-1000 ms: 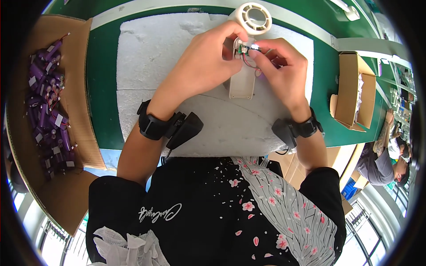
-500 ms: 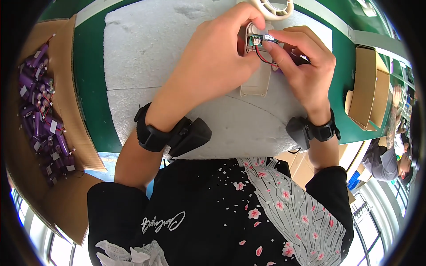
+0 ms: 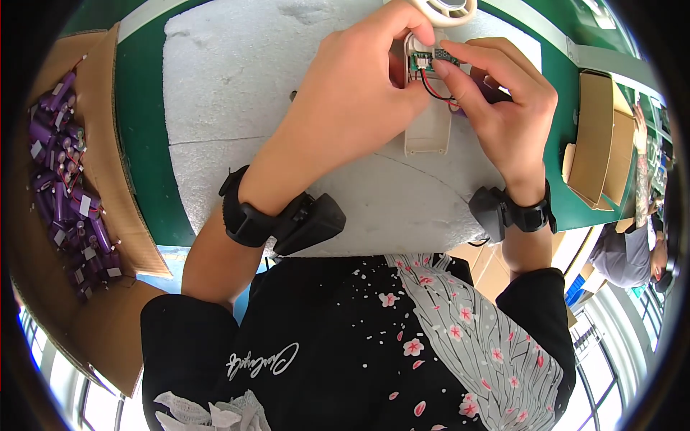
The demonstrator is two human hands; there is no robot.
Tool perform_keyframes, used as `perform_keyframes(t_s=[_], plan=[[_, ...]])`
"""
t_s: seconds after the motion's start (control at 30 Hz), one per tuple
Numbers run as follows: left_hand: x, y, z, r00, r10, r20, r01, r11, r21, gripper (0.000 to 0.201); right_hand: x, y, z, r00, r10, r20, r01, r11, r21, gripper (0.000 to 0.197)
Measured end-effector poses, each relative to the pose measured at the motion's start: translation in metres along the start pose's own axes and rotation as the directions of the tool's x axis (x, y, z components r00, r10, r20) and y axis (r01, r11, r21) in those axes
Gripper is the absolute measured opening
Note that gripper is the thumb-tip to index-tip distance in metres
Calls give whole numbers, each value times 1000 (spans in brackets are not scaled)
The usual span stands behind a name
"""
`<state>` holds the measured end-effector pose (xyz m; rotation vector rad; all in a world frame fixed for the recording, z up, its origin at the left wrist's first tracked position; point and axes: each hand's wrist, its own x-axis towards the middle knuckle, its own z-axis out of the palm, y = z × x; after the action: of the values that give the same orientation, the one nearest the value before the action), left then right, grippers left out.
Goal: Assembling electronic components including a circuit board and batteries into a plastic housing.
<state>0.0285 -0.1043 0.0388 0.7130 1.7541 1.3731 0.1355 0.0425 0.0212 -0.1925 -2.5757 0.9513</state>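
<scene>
My left hand [image 3: 359, 93] grips the upper end of a cream plastic housing [image 3: 428, 129] that lies on a white foam mat [image 3: 237, 108]. A small green circuit board [image 3: 430, 59] with red and black wires [image 3: 440, 87] sits at the housing's top. My right hand [image 3: 503, 100] pinches the board and wires with thumb and forefinger, and a purple cell peeks out under its fingers. Both wrists wear black bands with black devices attached.
A cardboard box [image 3: 108, 144] with several purple cells [image 3: 65, 172] stands at the left. A tape roll [image 3: 449, 8] lies at the mat's far edge. A smaller cardboard box [image 3: 600, 136] is at the right, and another person [image 3: 636, 251] sits beyond it.
The view has closed in on the hands. My right fingers have shifted on the board and wires, while my left hand keeps holding the housing.
</scene>
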Motion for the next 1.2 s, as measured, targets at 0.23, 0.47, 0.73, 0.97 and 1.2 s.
perform_keyframes(t_s=[0.23,0.47,0.73,0.97,1.2], plan=[[1,0,0,1000,-1,11,1,999,-39,30,0,-2,-1,999,-15,-33,14,999,-37,19],[0,-4,-1,999,49,12,-48,998,-52,31,1,-3,-1,999,-26,-39,24,998,-59,19],[-1,-8,-2,992,126,14,-125,991,-41,31,0,-4,-2,998,-36,-43,33,996,-79,19],[0,-7,-3,992,121,28,-120,992,-30,32,0,-4,-2,999,-19,-39,17,998,-58,19],[2,-2,-8,991,-18,136,37,989,-141,28,0,-4,-2,998,-33,-46,30,997,-71,19]])
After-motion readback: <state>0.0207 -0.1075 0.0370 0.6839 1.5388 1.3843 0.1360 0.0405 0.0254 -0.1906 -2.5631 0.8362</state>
